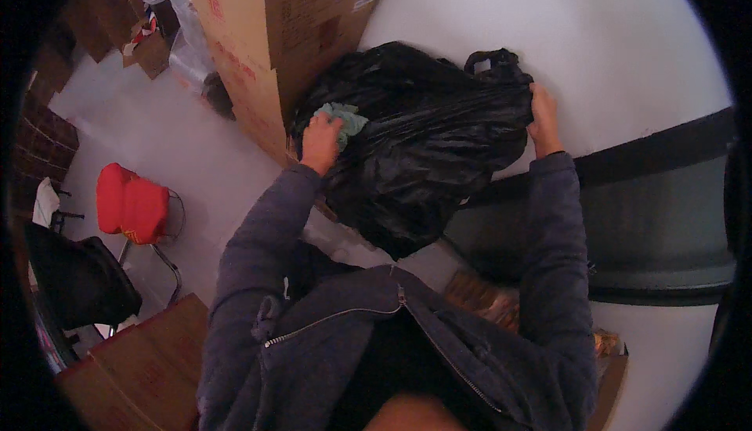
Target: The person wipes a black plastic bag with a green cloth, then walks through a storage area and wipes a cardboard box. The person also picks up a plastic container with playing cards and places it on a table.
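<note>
A large black plastic bag point(427, 145) lies spread in front of me, its surface wrinkled. My right hand point(545, 122) is closed on the bag's right edge, beside a bunched black part at its far right corner. On the bag's left side, my left hand point(319, 143) is wrapped round a crumpled pale green cloth point(350, 120). The cloth rests against the black plastic. What lies under or inside the bag is hidden.
A tall cardboard box point(243, 63) stands just left of the bag. Further left are a red-covered chair point(133, 200) and a black chair point(78, 278). Closed cartons point(145, 368) sit at lower left. A dark-framed glass panel point(642, 212) is on the right, against a white wall point(611, 47).
</note>
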Demonstrator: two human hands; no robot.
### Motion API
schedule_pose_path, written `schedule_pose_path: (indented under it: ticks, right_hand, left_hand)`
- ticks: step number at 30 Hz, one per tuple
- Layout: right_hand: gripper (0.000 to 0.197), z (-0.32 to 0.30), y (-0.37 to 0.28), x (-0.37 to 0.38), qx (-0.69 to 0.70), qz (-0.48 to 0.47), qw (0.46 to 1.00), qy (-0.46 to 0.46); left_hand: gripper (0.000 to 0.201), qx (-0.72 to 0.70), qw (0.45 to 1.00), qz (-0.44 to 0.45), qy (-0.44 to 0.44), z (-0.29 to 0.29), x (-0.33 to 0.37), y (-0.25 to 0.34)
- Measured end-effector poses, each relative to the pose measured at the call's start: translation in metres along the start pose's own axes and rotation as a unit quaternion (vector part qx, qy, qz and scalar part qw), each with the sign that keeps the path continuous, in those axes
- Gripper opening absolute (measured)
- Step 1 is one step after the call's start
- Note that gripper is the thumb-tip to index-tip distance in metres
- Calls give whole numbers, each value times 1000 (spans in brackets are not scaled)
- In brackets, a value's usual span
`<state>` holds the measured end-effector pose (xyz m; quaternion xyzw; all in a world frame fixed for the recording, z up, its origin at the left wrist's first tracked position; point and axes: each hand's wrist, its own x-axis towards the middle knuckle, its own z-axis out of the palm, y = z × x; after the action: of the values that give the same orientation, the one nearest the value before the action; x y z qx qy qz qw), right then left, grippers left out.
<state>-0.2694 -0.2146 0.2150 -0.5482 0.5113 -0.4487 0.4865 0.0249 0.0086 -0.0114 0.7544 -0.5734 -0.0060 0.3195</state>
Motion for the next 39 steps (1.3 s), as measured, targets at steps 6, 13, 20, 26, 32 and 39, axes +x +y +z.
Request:
schedule_pose_path:
  ticks: [6,13,20,26,32,39]
  right_hand:
    - [40,-5,-37,-3,-172,-21,975,-139]
    - [30,10,-73,-12,-292,-65,932,-207]
    - [25,16,-60,3,-307,-119,933,-143]
    - [27,14,-45,15,-263,-126,951,-107]
    - [28,10,-46,17,-280,-122,945,-114]
    - [27,3,-39,47,-316,-122,934,-117]
  left_hand:
    - [43,-219,966,15,140,-33,-1,54]
    - [45,-285,932,185,124,-43,-4,181]
    - [35,-209,953,208,65,-2,-4,204]
    - [43,-164,973,159,12,12,-50,131]
    - [45,-167,986,-8,-5,16,-99,59]
    - [37,-639,658,-397,38,5,-105,-10]
